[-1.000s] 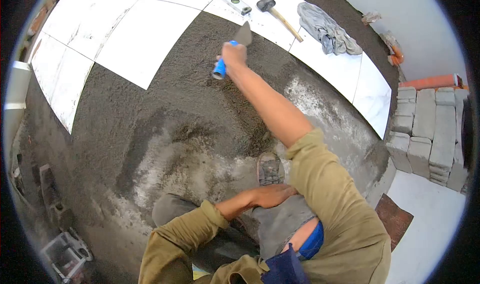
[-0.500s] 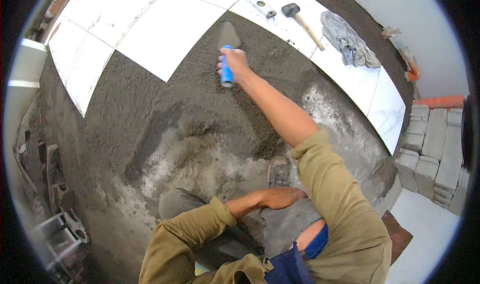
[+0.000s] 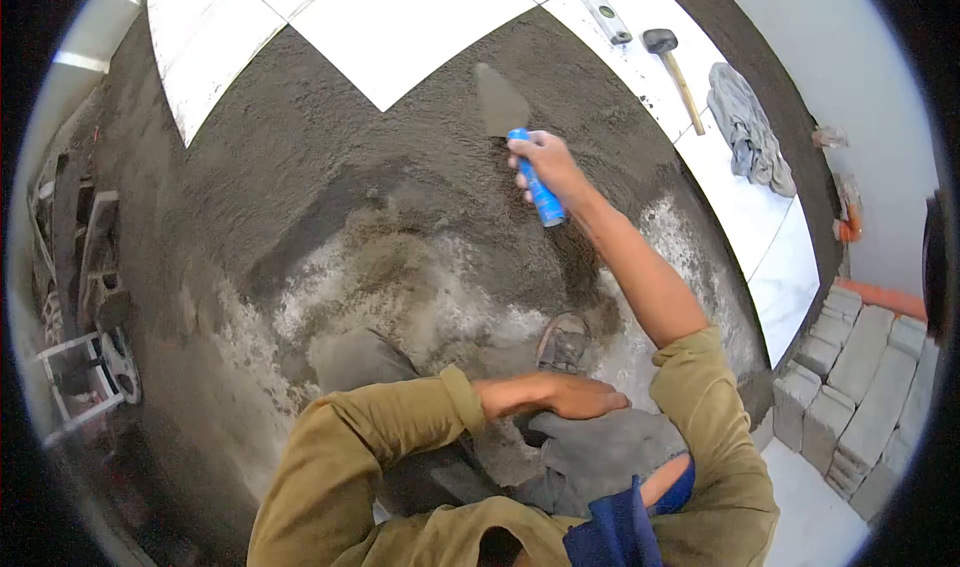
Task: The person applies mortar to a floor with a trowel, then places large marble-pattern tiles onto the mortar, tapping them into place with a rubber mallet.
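My right hand (image 3: 552, 170) is wrapped round the blue handle of a trowel (image 3: 501, 101). Its pointed blade lies flat on the grey mortar bed (image 3: 400, 147), just below the edge of the white tiles (image 3: 390, 27). Resting palm down on my bent knee, my left hand (image 3: 587, 398) has its fingers stretched out and holds nothing. My shoe (image 3: 564, 342) stands on the rough floor in front of that knee.
On the right-hand tiles lie a spirit level (image 3: 603, 9), a rubber mallet (image 3: 676, 72) and a grey rag (image 3: 745, 127). Stacked grey blocks (image 3: 850, 387) stand at right. A white-framed object with a wheel (image 3: 95, 377) and wood scraps (image 3: 92, 247) are at left.
My right hand has drawn the trowel back toward me, away from the tile corner. The view has shifted too. My left hand stays on the knee.
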Available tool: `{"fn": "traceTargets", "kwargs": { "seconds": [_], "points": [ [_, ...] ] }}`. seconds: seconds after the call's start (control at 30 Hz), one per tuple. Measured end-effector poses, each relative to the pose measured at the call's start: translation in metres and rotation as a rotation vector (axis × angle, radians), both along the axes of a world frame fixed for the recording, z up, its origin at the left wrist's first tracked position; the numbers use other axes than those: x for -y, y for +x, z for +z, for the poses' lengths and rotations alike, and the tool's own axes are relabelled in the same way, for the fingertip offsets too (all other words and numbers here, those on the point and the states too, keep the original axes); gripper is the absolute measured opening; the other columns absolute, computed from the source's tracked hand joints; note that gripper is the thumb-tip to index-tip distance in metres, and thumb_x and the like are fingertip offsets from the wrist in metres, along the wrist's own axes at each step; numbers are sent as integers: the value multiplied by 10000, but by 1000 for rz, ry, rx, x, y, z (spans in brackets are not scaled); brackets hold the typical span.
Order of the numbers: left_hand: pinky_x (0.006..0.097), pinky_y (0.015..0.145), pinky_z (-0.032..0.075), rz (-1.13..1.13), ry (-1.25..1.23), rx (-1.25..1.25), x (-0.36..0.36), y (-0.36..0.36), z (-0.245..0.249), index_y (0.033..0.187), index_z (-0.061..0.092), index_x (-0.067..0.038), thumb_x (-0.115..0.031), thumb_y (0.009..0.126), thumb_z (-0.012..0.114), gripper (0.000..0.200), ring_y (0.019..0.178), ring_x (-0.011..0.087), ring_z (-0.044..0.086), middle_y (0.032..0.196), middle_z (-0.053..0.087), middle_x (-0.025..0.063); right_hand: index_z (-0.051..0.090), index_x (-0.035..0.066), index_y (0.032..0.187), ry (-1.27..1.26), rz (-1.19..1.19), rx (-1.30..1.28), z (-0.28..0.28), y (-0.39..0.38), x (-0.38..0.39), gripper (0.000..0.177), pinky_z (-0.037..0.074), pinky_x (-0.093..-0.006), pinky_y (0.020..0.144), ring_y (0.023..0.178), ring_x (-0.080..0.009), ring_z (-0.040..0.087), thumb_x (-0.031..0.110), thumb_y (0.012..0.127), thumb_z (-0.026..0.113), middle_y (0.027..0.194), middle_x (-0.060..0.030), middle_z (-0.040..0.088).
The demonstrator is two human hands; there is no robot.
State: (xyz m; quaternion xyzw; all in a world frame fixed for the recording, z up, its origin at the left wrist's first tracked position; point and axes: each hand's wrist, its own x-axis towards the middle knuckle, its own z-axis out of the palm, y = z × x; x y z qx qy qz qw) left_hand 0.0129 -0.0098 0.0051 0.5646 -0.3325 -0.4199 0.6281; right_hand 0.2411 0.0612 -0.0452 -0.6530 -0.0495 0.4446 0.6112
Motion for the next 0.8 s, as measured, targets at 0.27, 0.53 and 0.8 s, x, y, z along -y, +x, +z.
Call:
{"fn": "traceTargets", "kwargs": {
  "seconds": [0.27, 0.53, 0.8],
  "points": [
    [473, 960, 419, 13, -20, 71, -2, 1, -6, 1222, 555, -3, -244, 1001, 335, 395, 1163, 410, 542, 1214, 590, 267, 469, 84, 978, 95, -157, 51, 17, 21, -23, 223, 479, -294, 407, 534, -111, 543, 246, 918, 611, 770, -25, 534],
    [444, 1049, 373, -33, 246, -14, -31, 15, 40, 1278, 513, 15, -206, 989, 321, 411, 1240, 391, 490, 1341, 510, 256, 468, -20, 885, 186, -632, -16, -23, 94, -125, 200, 532, -391, 442, 555, -199, 581, 148, 892, 576, 751, -98, 529],
    [431, 1095, 327, -81, 38, -84, -10, -2, -5, 1342, 468, 6, -285, 1015, 276, 478, 1302, 379, 434, 1383, 479, 244, 482, 22, 868, 138, -845, 23, -25, 61, -19, 164, 486, -353, 403, 532, -180, 557, 156, 881, 576, 735, -82, 516]
  ]
}}
